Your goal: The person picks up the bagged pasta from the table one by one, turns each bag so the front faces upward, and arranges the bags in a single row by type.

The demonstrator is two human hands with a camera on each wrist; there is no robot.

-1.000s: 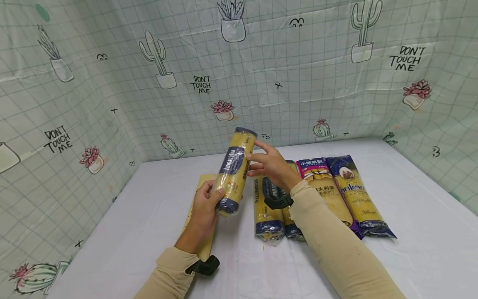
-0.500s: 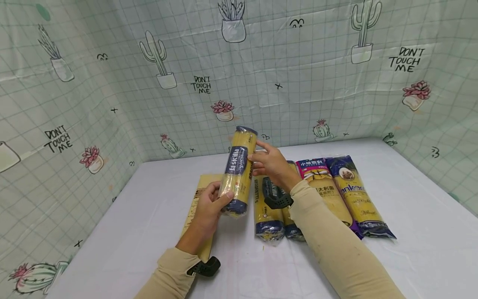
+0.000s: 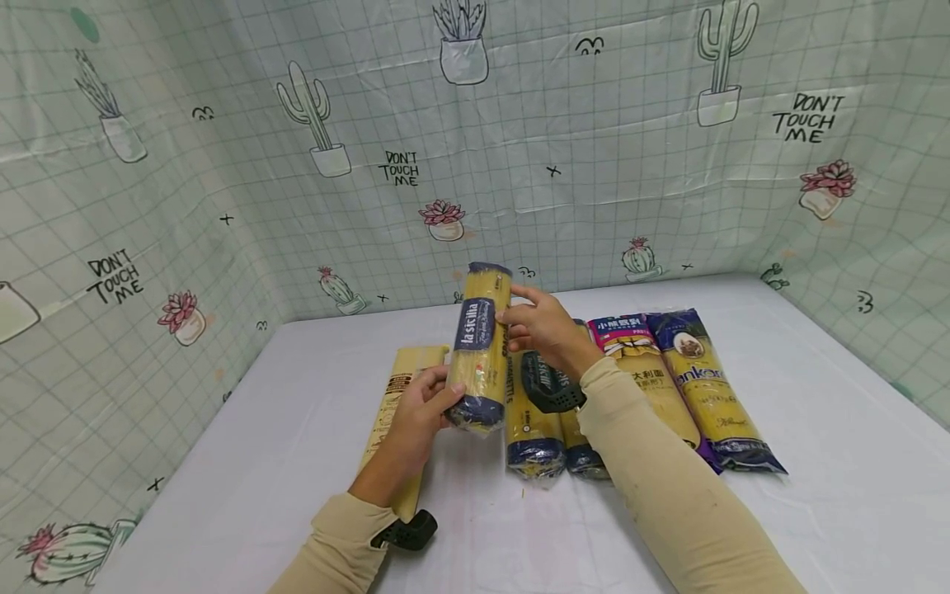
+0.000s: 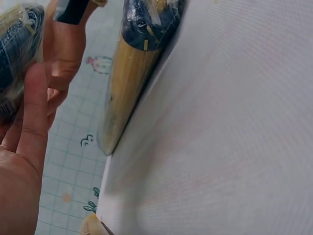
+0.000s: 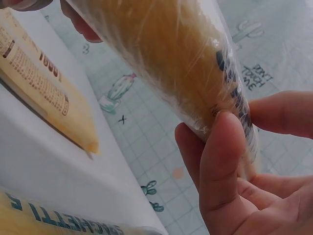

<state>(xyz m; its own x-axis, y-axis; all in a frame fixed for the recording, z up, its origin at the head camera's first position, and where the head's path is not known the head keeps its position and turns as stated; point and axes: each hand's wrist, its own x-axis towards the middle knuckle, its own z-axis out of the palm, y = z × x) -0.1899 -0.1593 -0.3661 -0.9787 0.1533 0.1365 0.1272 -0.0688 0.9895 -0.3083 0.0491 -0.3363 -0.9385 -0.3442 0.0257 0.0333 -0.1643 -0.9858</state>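
A clear-wrapped pack of spaghetti, yellow with dark blue ends and a "la sicilia" label, is held tilted above the table. My left hand grips its lower end, thumb on the front. At the upper right side, my right hand holds it between thumb and fingers, as the right wrist view shows on the pack's wrapper. Just right of it, a similar spaghetti pack lies on the table, partly behind my right hand. The left wrist view catches only the held pack's dark blue end.
Beneath my left forearm lies a pale yellow pasta pack with brown print. Right of the similar spaghetti pack lie another blue-ended pack, a pink-and-purple pasta pack and a blue-and-yellow pasta pack. A patterned curtain rises behind the white table.
The held spaghetti pack has shifted slightly right and turned more upright, its label facing more to the front. My left hand has moved right with it; my right hand stays nearly in place.
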